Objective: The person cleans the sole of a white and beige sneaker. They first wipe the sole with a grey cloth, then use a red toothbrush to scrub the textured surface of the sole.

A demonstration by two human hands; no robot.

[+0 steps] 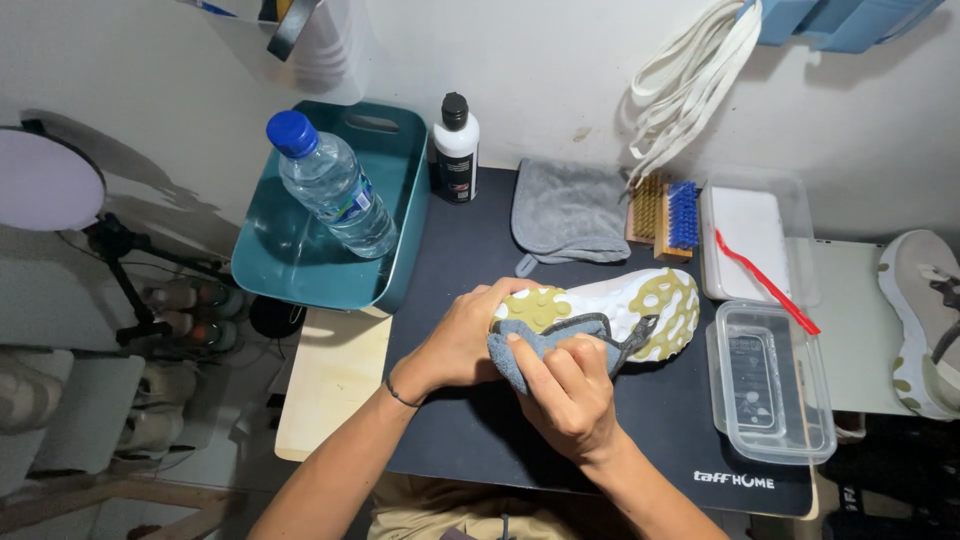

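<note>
Bright even light, soft shadows, sharp focus, wide-angle edge bending

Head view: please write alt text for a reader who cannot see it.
A left hand steadies an upturned white shoe with olive-yellow sole patches on a dark mat while the right hand presses a grey-blue cloth against the sole. A teal plastic tub holds a clear water bottle.

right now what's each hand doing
Left hand: closed on the shoe, holding it sole up.
Right hand: closed on a grey cloth, pressed to the sole.
</note>
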